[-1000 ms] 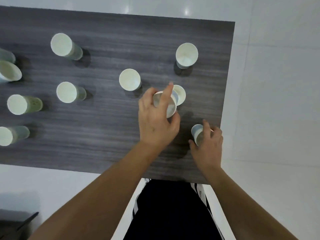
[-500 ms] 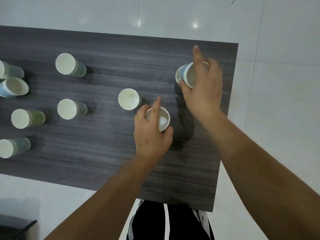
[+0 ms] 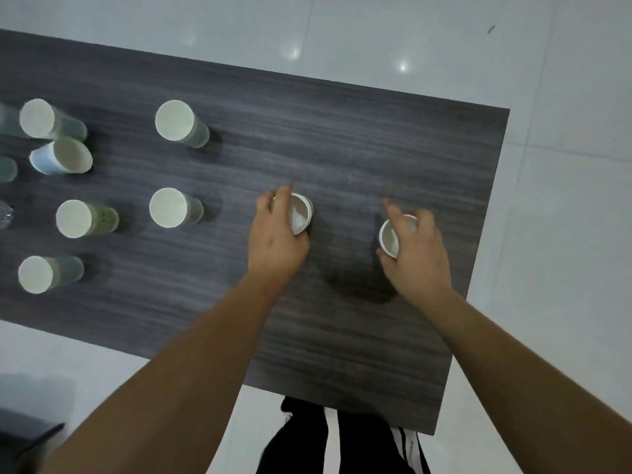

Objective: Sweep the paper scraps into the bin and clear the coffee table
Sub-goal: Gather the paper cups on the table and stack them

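From the head camera, both hands sit at mid-frame over the dark wood-grain desk [image 3: 342, 138], each wrapped round a paper cup, likely gathering them to clear the top. The left hand [image 3: 275, 239] curls about a white cup [image 3: 301, 213]; the right hand [image 3: 415, 256] grips another cup [image 3: 390, 237]. More cups [image 3: 172, 120] stand in the left half of the frame, pale, open-mouthed, apparently empty. No paper scraps or bin show.
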The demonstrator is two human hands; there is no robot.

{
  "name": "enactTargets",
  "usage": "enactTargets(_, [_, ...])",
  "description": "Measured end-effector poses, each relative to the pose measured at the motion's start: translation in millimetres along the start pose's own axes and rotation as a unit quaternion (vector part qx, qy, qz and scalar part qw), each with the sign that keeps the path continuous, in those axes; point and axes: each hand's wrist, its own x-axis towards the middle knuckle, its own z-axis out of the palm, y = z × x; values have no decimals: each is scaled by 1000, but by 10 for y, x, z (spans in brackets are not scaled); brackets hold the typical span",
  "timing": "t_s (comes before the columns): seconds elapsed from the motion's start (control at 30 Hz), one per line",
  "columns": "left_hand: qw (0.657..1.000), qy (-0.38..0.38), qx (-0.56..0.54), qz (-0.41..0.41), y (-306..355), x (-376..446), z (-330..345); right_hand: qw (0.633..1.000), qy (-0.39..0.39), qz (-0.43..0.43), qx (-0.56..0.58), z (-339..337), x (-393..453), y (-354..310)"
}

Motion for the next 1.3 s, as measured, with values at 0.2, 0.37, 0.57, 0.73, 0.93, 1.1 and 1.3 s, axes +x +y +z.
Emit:
enactTargets(0.2, [998,-52,26,-4,-452,-470,-146,998,-62,-4,19,320,-354,-523])
enactTargets(0.37, [998,-59,21,-24,-1194,-809,-486,990,-121,-68,15,718,-238,-1407])
enactTargets(0.57, [998,-6,13,-68,-2091,-837,-1218,980,69,-124,138,928,-85,-2690])
enactTargets(0.73, [987,140,10,-75,-2363,-464,-1874,986,73,-132,75,1092,217,-3328])
enactTargets(0.93, [972,219,-1,-87,-2514,155,-2292,996,-52,-71,-8,1380,476,-3399])
enactTargets(1.1, [987,105,70,-102,-2880,380,-2220,972,197,-49,121,1155,515,-3563])
enactTargets(1.3, [994,56,-26,-94,-3033,499,-2102,956,272,-91,67,793,1228,-3642])
